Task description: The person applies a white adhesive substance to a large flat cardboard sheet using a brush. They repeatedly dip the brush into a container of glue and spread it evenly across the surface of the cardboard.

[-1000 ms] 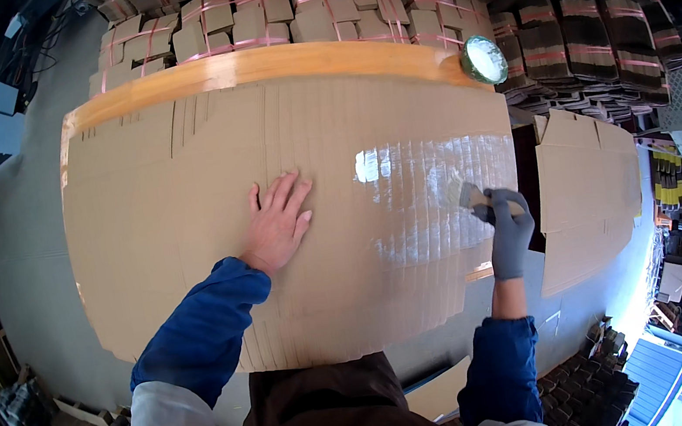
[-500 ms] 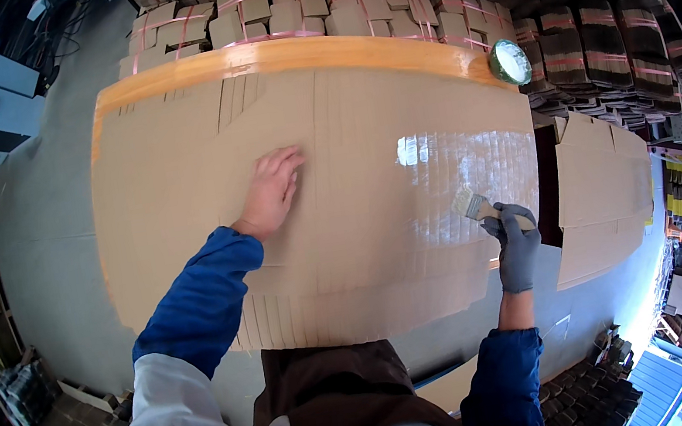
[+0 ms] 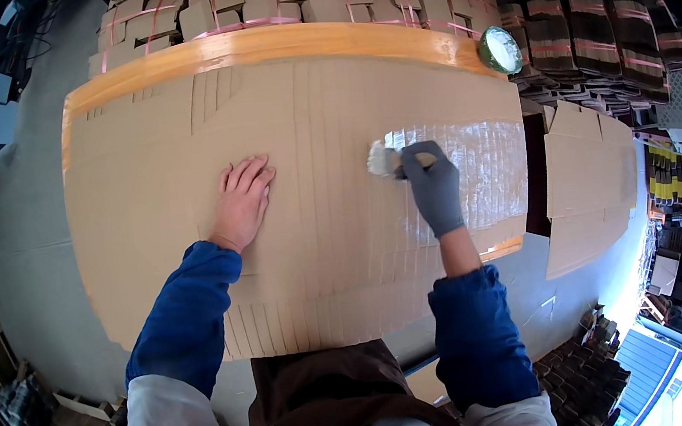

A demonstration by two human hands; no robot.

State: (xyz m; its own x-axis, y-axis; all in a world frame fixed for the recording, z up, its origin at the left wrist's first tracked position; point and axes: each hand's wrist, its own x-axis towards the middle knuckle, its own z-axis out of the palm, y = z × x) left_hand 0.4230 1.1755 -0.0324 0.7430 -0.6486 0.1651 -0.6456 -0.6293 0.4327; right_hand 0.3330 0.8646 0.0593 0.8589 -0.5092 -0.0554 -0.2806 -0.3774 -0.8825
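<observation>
A large flat cardboard sheet point(image 3: 151, 180) covers most of a wooden table point(image 3: 263, 44). My bare left hand point(image 3: 242, 199) rests on the sheet left of its middle, palm down and fingers stretched out. In a grey glove, my right hand point(image 3: 433, 190) is closed round the handle of a paintbrush point(image 3: 391, 161). The bristles touch the cardboard at the left end of a wet, shiny white patch point(image 3: 483, 161), which spreads to the sheet's right edge. A green bowl point(image 3: 500, 51) of white paste stands at the table's far right corner.
Strapped bundles of cardboard point(image 3: 243, 3) are stacked behind the table. More dark bundles point(image 3: 569, 29) stand at the far right. Another cardboard piece point(image 3: 587, 176) lies right of the table. Grey floor point(image 3: 25, 225) shows at the left.
My right hand has moved the brush left and away from me, to the wet patch's left end. My left hand still lies on the sheet. The whole view has shifted slightly.
</observation>
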